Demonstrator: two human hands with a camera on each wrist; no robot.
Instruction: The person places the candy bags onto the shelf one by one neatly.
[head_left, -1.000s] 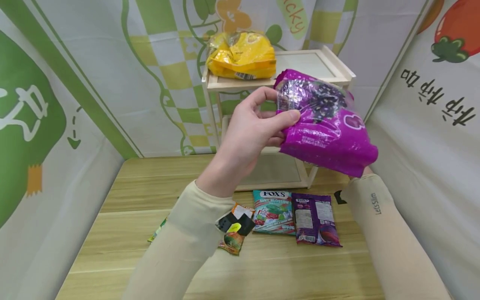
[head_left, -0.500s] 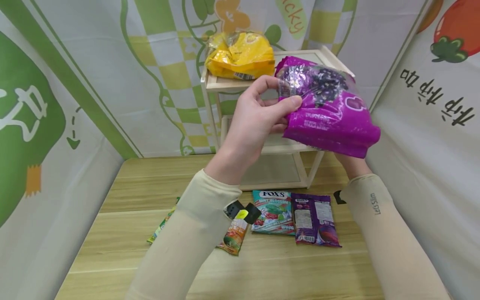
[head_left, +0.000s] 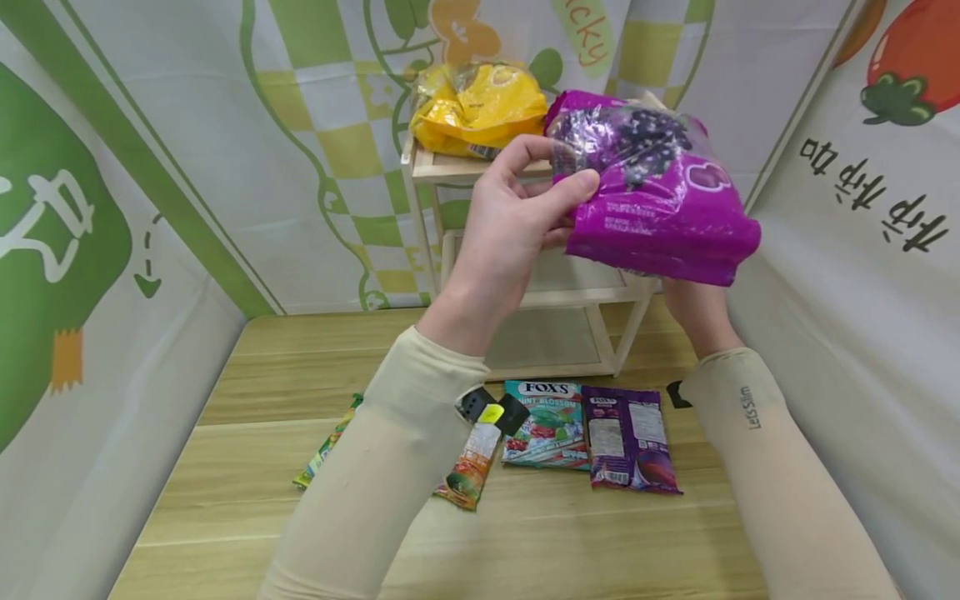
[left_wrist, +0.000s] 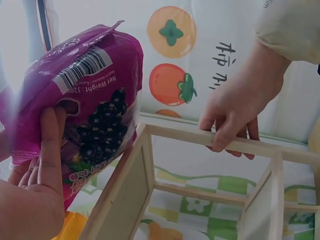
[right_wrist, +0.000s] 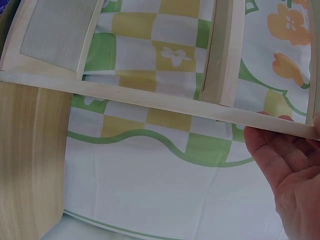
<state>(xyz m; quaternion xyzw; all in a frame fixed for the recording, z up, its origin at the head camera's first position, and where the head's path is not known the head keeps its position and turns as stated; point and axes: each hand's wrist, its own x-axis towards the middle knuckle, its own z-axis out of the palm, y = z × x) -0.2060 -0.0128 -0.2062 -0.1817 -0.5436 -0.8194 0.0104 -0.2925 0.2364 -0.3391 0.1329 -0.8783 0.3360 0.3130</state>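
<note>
My left hand (head_left: pixel 510 217) pinches the left side of a purple candy bag (head_left: pixel 675 221) with dark grapes printed on it. In the left wrist view the bag (left_wrist: pixel 100 105) shows its barcode side, with the left hand (left_wrist: pixel 37 195) at the hang hole. The bag is up at the top tier of the small wooden shelf (head_left: pixel 442 171), covering its right part. My right hand (left_wrist: pixel 242 107) grips a shelf post, thumb and fingers around it; the right wrist view shows that post (right_wrist: pixel 165 102) with the right hand (right_wrist: pixel 295 170) at one end.
A yellow bag (head_left: pixel 480 108) lies on the top tier at left. On the wooden table (head_left: pixel 585 542) before the shelf are a teal Fox's bag (head_left: pixel 551 433), a dark purple bag (head_left: pixel 630 437), an orange packet (head_left: pixel 468 475) and a green packet (head_left: pixel 326 450). Printed curtains enclose the sides.
My left hand has raised the purple candy bag toward the top tier. The right hand, earlier hidden behind the bag, now shows beneath it. The other bags stay put.
</note>
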